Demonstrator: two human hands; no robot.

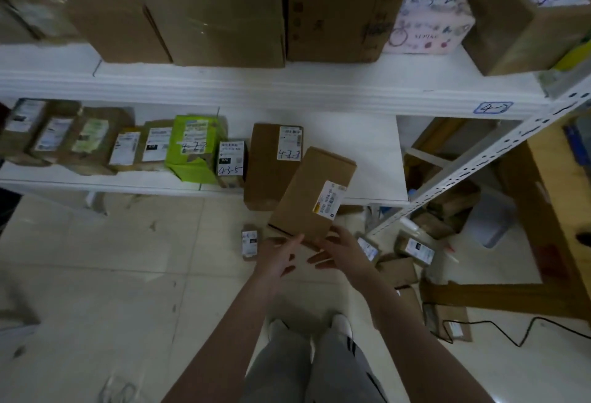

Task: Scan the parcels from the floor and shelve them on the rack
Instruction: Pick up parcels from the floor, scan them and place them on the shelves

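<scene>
- Fingers (295, 240) of the left hand (278, 258) were straight and spread. They gripped nothing, and their tips were at the near left corner of the brown box. A small parcel (249, 240) lay on the floor just left of them.
- The brown box (307, 201) sat tilted just beyond the fingertips. Its far end was over the lower shelf (367, 159), beside a taller box (268, 172), and its label (329, 199) faced up.
- The right hand (340, 250) was likewise open, fingers loose against the box's near right edge. Whether they reached underneath could not be told.
- An even push from both hands looked best, squaring the box to its neighbour without knocking it and keeping the label readable.
- Right of the fingers, more parcels (415, 247) lay on the floor.
</scene>
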